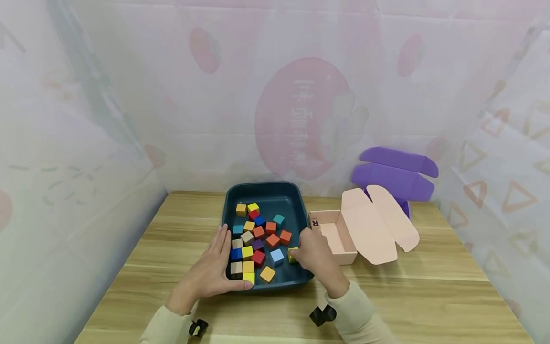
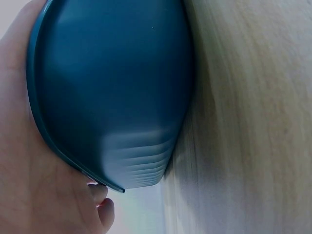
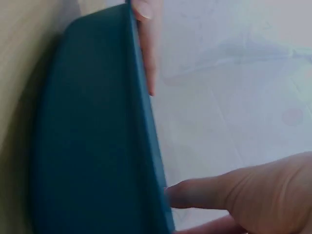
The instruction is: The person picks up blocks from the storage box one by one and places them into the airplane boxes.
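A dark teal tray (image 1: 266,285) holds several small wooden cubes in yellow, orange, red, blue, purple and plain wood. My left hand (image 1: 211,267) rests on the tray's near left corner, its fingers straight along the left rim and its thumb over the front rim beside a yellow cube (image 1: 248,278). In the left wrist view, this hand (image 2: 29,141) lies along the tray's rim. Reaching over the right rim, my right hand (image 1: 317,255) pinches a yellow cube (image 1: 293,255) at the tray's right side. The right fingertips are hidden behind the rim in the right wrist view.
Just right of the tray stands an open pink cardboard box (image 1: 343,258), its lid folded out to the right. A purple box (image 1: 395,179) with a raised lid stands behind it. All sit on a wood-grain table (image 1: 429,286) with printed cloth walls around.
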### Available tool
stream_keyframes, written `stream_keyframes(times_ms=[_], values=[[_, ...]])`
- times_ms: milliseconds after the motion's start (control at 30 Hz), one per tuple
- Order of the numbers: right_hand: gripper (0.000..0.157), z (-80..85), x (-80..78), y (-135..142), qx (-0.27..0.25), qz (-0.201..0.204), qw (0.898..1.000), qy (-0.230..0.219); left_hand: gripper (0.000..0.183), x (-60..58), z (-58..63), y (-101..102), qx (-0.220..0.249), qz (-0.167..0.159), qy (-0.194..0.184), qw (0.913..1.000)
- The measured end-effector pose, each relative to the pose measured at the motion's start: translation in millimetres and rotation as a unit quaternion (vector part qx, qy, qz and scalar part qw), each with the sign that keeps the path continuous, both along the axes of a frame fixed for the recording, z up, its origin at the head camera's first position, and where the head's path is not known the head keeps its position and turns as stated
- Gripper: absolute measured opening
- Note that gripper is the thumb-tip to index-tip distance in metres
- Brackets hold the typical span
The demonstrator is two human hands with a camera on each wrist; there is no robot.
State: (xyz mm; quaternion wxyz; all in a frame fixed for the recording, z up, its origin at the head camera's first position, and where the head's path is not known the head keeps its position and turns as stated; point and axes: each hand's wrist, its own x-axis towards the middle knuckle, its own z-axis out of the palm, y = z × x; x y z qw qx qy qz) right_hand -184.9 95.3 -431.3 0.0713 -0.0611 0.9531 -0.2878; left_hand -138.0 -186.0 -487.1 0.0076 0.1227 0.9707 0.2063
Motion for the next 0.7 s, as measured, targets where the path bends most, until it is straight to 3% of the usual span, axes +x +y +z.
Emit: stream_keyframes(times_ms=[367, 700], values=[[0.028, -24.2, 4.5, -16.6, 0.058, -0.021, 0.997, 0.053, 0.145, -1.3, -1.3, 0.4, -0.004, -0.004, 0.005, 1.0], [0.025, -31.3, 4.5, -20.6, 0.07, -0.021, 0.995, 0.068, 0.144, -0.5, -1.2, -0.1, -0.004, 0.0, 0.004, 1.0]])
